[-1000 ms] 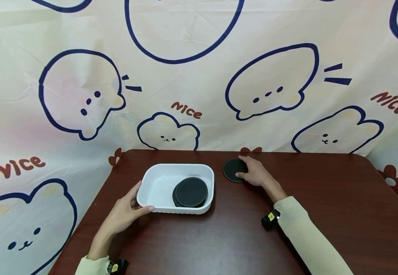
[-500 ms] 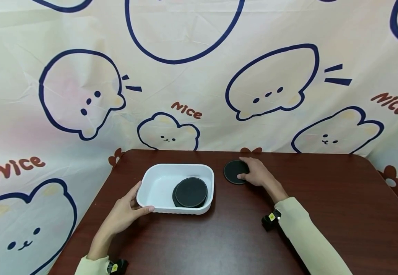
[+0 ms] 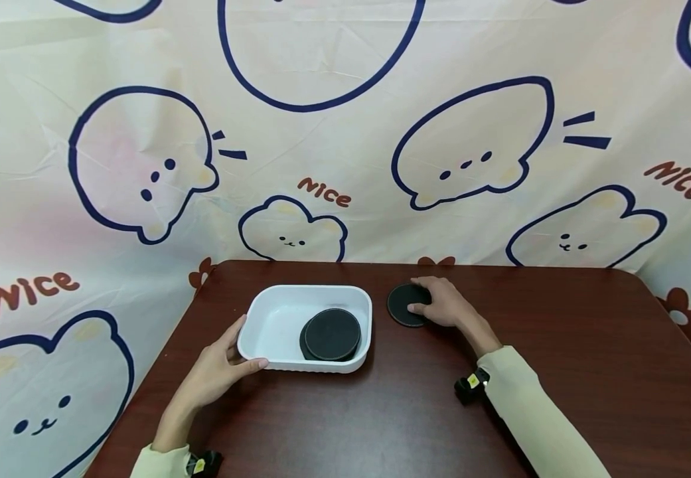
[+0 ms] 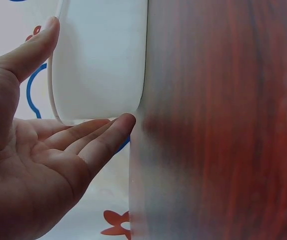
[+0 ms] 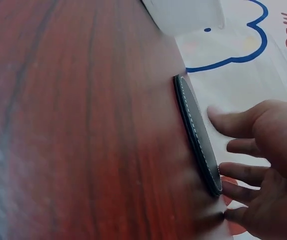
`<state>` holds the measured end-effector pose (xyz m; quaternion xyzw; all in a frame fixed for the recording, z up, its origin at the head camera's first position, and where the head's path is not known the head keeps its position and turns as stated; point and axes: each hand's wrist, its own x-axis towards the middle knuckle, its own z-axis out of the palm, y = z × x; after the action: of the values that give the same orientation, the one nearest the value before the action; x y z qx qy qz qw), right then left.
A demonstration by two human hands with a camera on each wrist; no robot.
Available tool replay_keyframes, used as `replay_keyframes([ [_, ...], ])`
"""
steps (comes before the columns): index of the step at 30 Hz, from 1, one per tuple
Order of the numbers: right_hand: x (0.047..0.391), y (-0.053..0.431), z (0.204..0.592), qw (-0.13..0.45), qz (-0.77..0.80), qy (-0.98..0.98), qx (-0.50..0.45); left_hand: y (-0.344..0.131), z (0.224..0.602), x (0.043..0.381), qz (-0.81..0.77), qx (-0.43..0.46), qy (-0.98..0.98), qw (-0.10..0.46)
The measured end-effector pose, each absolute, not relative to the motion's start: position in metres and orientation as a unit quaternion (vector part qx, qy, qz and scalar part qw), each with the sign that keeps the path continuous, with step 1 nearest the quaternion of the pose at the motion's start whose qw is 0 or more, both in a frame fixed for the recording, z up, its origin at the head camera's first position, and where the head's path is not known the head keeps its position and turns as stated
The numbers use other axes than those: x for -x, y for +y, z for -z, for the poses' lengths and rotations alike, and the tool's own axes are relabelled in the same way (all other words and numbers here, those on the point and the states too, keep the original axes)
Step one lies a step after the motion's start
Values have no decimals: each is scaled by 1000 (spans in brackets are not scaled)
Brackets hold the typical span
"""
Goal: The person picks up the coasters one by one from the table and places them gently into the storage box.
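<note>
A white rectangular tray (image 3: 273, 325) sits on the table. Inside it, at the right, lies a black round coaster (image 3: 332, 334) on top of another dark piece, mostly covered. My left hand (image 3: 216, 368) touches the tray's near left corner, its thumb at the near wall and the nearly straight fingers against the left end. Right of the tray lies another black coaster (image 3: 406, 305), lying flat, with pale edge stitching. My right hand (image 3: 445, 304) touches its right side, thumb and fingers spread over and beside it; the right wrist view shows the fingertips at the coaster's edge (image 5: 198, 137).
A dark brown wooden table (image 3: 393, 411) carries everything. Behind it hangs a pale cloth (image 3: 369, 232) with cartoon bears, close to the table's far edge. Small black wrist devices sit on both arms.
The coaster at the right has slid slightly toward the near side together with my right hand. My left hand and the tray have stayed in place.
</note>
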<state>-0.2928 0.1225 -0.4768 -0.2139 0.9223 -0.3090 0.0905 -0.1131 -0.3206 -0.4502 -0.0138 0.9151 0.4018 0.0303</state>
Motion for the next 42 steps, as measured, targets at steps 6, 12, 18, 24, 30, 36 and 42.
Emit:
replay_keyframes([
  [6, 290, 118, 479, 83, 287, 923, 244, -321, 451, 113, -402, 11, 915, 29],
  [12, 287, 116, 476, 84, 286, 926, 234, -321, 451, 114, -399, 9, 916, 26],
  [18, 283, 117, 474, 74, 315, 923, 209, -320, 451, 114, -393, 11, 919, 24],
  [24, 277, 122, 471, 60, 341, 918, 194, -320, 451, 114, -390, 10, 920, 23],
  [30, 273, 127, 470, 69, 357, 915, 174, -320, 450, 114, -387, 11, 921, 26],
  [36, 270, 134, 465, 77, 376, 908, 167, -319, 449, 114, -388, 12, 921, 29],
  [42, 266, 143, 459, 79, 371, 909, 171, -320, 450, 113, -386, 15, 922, 30],
])
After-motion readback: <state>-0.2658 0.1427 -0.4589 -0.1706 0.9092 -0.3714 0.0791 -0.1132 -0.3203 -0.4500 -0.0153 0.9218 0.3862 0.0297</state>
